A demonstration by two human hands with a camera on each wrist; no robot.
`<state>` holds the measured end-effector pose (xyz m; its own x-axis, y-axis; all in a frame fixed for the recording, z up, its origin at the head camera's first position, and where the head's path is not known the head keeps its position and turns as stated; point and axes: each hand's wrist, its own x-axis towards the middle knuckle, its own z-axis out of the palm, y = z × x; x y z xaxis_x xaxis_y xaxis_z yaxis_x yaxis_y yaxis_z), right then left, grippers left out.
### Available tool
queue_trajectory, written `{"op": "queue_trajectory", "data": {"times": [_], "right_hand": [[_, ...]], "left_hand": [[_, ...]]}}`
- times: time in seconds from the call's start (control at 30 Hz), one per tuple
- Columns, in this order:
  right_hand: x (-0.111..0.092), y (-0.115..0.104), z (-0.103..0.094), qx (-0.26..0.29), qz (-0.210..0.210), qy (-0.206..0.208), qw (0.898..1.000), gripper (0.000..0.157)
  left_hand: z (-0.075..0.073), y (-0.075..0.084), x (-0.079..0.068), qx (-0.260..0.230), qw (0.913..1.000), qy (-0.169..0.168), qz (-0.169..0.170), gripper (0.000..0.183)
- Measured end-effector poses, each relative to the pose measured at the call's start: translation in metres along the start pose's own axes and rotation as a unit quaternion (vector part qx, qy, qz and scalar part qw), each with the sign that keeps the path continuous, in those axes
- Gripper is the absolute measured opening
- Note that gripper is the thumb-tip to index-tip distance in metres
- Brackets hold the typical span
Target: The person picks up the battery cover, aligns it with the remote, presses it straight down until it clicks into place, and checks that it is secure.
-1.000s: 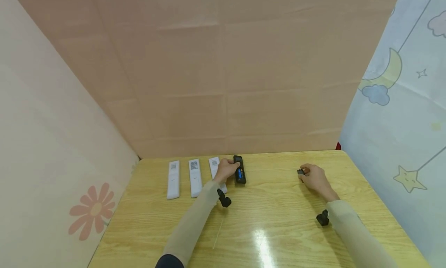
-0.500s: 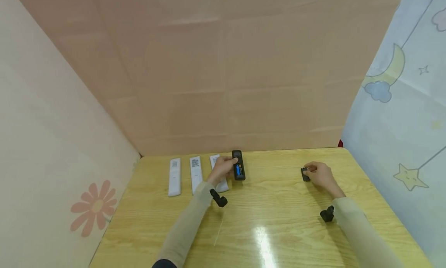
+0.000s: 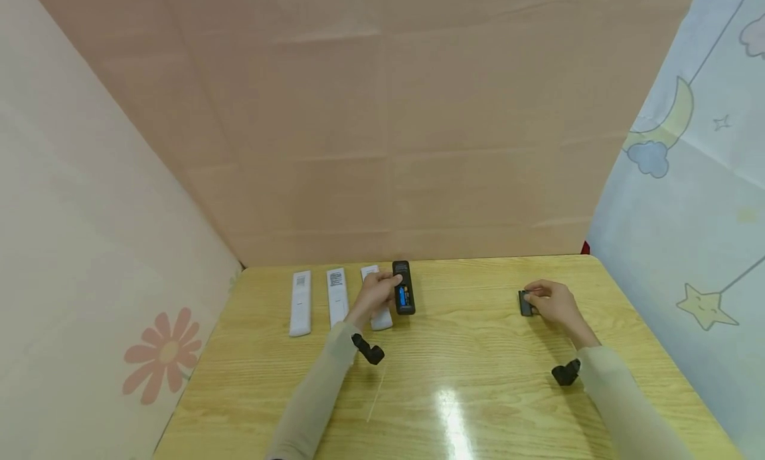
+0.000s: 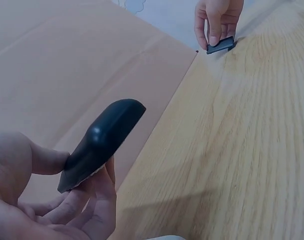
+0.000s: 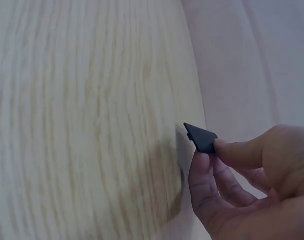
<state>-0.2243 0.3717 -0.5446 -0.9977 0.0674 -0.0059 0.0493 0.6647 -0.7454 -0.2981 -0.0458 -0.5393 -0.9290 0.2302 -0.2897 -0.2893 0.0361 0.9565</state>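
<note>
My left hand [image 3: 373, 294] grips a black remote control [image 3: 404, 299] by its side, back facing up. Its battery compartment is uncovered, and a blue battery [image 3: 402, 295] shows inside. In the left wrist view the thumb presses on the dark body of the remote [image 4: 106, 135] while the fingers curl under it. Far to the right, my right hand [image 3: 554, 302] pinches a small black battery cover [image 3: 525, 303] between thumb and fingers. The right wrist view shows the cover [image 5: 202, 138] tilted above the wood, a small tab on its edge.
Three white remotes lie in a row on the left of the wooden table [image 3: 466, 354]: one at the far left [image 3: 301, 304], a middle one [image 3: 337, 294] and one [image 3: 381, 318] partly behind my left hand. A brown sheet [image 3: 382, 148] stands along the back edge.
The left hand has shifted slightly left with the black remote. The right hand has moved a little right and turned the battery cover, so more of its face shows.
</note>
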Motion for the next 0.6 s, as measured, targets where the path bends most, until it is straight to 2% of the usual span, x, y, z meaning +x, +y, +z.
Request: {"op": "queue_trajectory", "data": {"times": [0.2, 0.4, 0.6], "right_hand": [[-0.008, -0.011, 0.001, 0.051, 0.005, -0.01, 0.999, 0.032], [-0.015, -0.022, 0.004, 0.086, -0.001, -0.013, 0.996, 0.035], [-0.024, -0.038, 0.007, 0.115, -0.022, -0.013, 0.993, 0.037]], "left_hand": [[-0.001, -0.005, -0.004, 0.016, 0.9998, 0.011, 0.0, 0.06], [0.001, -0.005, -0.013, 0.001, 0.9998, 0.002, 0.022, 0.059], [0.004, -0.006, -0.023, -0.001, 0.9995, 0.017, 0.028, 0.058]]}}
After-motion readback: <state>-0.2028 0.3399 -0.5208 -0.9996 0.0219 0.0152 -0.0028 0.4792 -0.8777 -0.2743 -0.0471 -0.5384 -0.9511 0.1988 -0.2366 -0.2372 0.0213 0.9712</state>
